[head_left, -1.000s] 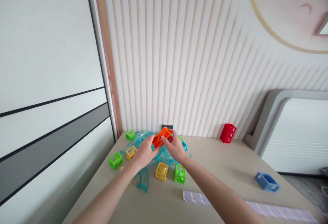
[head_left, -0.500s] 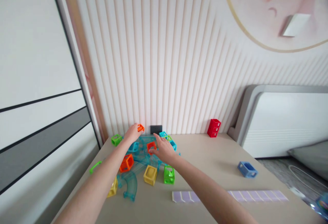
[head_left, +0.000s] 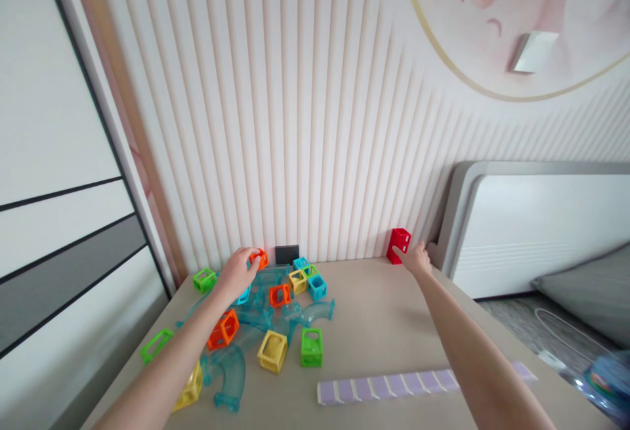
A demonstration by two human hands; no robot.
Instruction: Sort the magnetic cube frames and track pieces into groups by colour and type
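Note:
My left hand (head_left: pixel 239 274) is closed around an orange cube frame (head_left: pixel 258 258), above the back of the table near the wall. Stretched out to the far right, my right hand (head_left: pixel 416 260) is at a red block stack (head_left: pixel 396 247) that stands upright against the wall. Its thumb overlaps the front of the stack and the fingers are apart; whether they touch it is hard to tell. Beneath the left hand lie clear blue track pieces (head_left: pixel 256 315), with another orange cube (head_left: pixel 279 295) and a tilted orange cube (head_left: pixel 223 329) among them.
Yellow cubes (head_left: pixel 272 351), green cubes (head_left: pixel 312 346) and blue cubes (head_left: pixel 316 287) are scattered across the table's left and middle. A purple strip (head_left: pixel 378 387) lies near the front. A black socket (head_left: pixel 287 255) is on the ribbed wall. A bed headboard (head_left: pixel 536 233) stands at right.
My right hand has moved from the orange cube in the pile to the red stack at right. My left hand still holds its orange cube. The view has shifted right; my forearm now hides the blue block.

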